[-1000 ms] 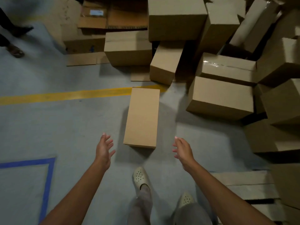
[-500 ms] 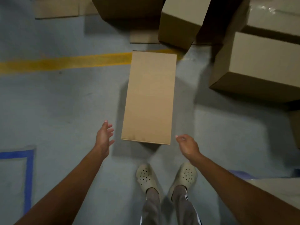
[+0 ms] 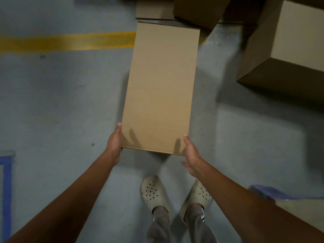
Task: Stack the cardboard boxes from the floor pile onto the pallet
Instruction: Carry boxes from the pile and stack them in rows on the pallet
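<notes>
A long, plain cardboard box [image 3: 161,88] lies on the grey floor, stretching away from me. My left hand [image 3: 114,145] holds its near left corner, thumb up along the side edge and fingers hidden beneath. At the near right corner my right hand [image 3: 191,155] holds the box, thumb on the top edge and fingers tucked under the end. More boxes from the pile sit beyond: a big one [image 3: 289,41] at the right and another [image 3: 198,11] at the top. What may be a pale corner of the pallet [image 3: 298,209] shows at the lower right.
My feet in pale clogs [image 3: 154,192] stand just behind the box's near end. A yellow floor line [image 3: 70,41] runs left from the box. Blue tape [image 3: 7,190] marks the floor at the far left. Flat cardboard [image 3: 154,9] lies past the box's far end.
I have stepped closer and bent over the box. Both hands, open in the air before, have closed in on its near corners and now hold it.
</notes>
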Demonstrator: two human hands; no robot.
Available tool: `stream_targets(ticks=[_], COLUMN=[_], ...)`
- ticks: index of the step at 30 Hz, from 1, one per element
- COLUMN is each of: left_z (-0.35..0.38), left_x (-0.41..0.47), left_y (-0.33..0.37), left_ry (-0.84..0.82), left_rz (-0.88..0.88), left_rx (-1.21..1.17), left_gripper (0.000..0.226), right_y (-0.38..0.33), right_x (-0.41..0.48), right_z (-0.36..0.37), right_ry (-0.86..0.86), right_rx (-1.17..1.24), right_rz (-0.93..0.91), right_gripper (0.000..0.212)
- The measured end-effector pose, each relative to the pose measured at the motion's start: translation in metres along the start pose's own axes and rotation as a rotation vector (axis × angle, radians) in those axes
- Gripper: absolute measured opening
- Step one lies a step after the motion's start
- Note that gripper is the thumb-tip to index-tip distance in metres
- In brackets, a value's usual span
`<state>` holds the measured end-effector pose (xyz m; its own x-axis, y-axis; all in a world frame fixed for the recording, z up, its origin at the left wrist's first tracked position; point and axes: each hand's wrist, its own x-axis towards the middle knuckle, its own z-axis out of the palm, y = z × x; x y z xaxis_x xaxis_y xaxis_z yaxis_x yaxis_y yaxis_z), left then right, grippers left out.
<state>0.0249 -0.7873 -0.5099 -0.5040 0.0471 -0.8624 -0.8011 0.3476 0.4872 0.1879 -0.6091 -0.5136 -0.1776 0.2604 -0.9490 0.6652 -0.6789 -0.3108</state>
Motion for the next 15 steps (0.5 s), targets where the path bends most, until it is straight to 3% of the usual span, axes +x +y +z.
stream_targets(ticks=[3,7,11,13,15], left_z=[0.003,0.008,0.019,0.023,0.027], left_x=[-0.025,-0.066,-0.127,-0.160,-0.196], left_y=[0.019,0.064,0.127,0.164,0.200], left_ry=[0.054,0.088,0.015,-0.048,-0.115], left_rz=[0.059,0.178,0.247,0.321,0.384], left_rx=[0.043,0.028,-0.019,-0.035,-0.015], left_gripper=[0.048,0.040,0.027,0.025,0.025], right_y=[-0.012,-0.051,-0.107,-0.138,-0.169], right_x=[-0.015,-0.060,-0.122,-0.159,-0.202], right_z=[-0.009,-0.030,-0.056,-0.066,-0.076], right_ry=[0.034,0.039,0.043,0.016,-0.031], right_rx=[-0.020,-0.066,-0.054,-0.013,-0.009], right_rz=[-0.064,-0.179,-0.399,-0.481,-0.536], right_gripper=[0.065,0.084,0.029,0.024,0.040])
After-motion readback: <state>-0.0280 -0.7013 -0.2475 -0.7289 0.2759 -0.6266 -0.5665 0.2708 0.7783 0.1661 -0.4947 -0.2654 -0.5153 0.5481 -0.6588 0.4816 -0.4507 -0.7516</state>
